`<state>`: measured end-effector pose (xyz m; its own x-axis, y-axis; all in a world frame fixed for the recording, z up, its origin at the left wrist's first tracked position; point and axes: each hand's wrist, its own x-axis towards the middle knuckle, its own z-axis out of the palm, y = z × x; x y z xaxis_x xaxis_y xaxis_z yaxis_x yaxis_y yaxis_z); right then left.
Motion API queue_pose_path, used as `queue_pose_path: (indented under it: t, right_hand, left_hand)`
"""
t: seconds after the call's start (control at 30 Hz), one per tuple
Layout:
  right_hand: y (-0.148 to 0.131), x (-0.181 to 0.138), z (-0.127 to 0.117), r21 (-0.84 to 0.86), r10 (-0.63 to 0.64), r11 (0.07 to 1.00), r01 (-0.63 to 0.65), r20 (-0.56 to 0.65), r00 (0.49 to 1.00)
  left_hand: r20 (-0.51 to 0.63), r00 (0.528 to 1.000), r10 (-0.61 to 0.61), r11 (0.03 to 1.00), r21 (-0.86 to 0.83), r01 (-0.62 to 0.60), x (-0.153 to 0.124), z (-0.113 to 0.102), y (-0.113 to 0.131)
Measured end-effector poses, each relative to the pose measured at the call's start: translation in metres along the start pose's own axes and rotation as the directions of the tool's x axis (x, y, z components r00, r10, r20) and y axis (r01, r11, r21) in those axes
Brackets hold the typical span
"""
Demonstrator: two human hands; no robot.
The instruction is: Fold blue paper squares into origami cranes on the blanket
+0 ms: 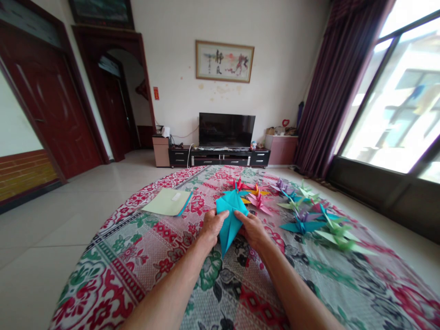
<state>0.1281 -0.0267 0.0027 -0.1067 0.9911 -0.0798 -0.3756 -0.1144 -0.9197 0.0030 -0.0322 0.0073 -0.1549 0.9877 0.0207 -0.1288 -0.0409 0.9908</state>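
A sheet of blue origami paper (231, 225), partly folded into a pointed kite-like shape, is held up over the table between both hands. My left hand (212, 224) pinches its left edge, thumb lying on the front face. On the opposite edge my right hand (253, 228) grips it the same way, its thumb also on top. The fingers behind the paper are hidden. Just beyond it sit several folded paper cranes, among them a pink crane (259, 201) and a red crane (238, 184).
A stack of pale green and blue paper (167, 202) lies to the left on the flowered tablecloth (137, 270). Many more cranes, such as a blue crane (302, 224) and a light green crane (340, 233), spread over the right side. A television (227, 130) stands by the far wall.
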Motion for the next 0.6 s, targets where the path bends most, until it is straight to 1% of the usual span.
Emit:
queue_pose_path:
  t: [0.07, 0.1, 0.17, 0.23, 0.33, 0.4, 0.47, 0.53, 0.6]
  right_hand:
    - [0.001, 0.002, -0.001, -0.031, -0.001, 1.0, 0.001, -0.007, 1.0]
    - [0.002, 0.003, -0.001, -0.053, -0.002, 0.999, 0.002, -0.017, 1.0]
    - [0.003, 0.005, -0.002, -0.107, -0.002, 0.994, -0.005, -0.061, 0.998]
    - [0.003, 0.007, -0.004, -0.164, 0.001, 0.986, -0.02, -0.117, 0.993]
    - [0.004, 0.01, -0.006, -0.272, -0.011, 0.962, -0.037, -0.171, 0.985]
    - [0.005, 0.011, -0.006, -0.365, -0.03, 0.93, -0.043, -0.194, 0.981]
    - [0.006, 0.012, -0.006, -0.431, -0.044, 0.901, -0.053, -0.211, 0.976]
    - [0.005, 0.012, -0.005, -0.454, -0.047, 0.889, -0.059, -0.219, 0.975]
    - [0.004, 0.013, -0.005, -0.492, -0.055, 0.868, -0.067, -0.231, 0.971]
  left_hand:
    - [-0.064, 0.996, 0.059, 0.979, 0.198, -0.046, 0.001, -0.002, 0.0]
    - [-0.09, 0.991, 0.103, 0.947, 0.313, -0.07, 0.002, -0.004, 0.001]
    - [-0.11, 0.972, 0.208, 0.853, 0.507, -0.125, 0.004, -0.008, 0.002]
    - [-0.102, 0.94, 0.326, 0.752, 0.631, -0.192, 0.006, -0.012, 0.002]
    - [-0.075, 0.864, 0.498, 0.604, 0.745, -0.283, 0.007, -0.017, 0.001]
    - [-0.004, 0.82, 0.572, 0.504, 0.79, -0.348, 0.006, -0.018, -0.001]
    - [0.117, 0.803, 0.584, 0.431, 0.794, -0.429, 0.004, -0.018, -0.003]
    - [0.26, 0.808, 0.529, 0.39, 0.771, -0.503, 0.002, -0.017, -0.005]
    - [0.373, 0.811, 0.451, 0.355, 0.759, -0.547, 0.002, -0.016, -0.008]
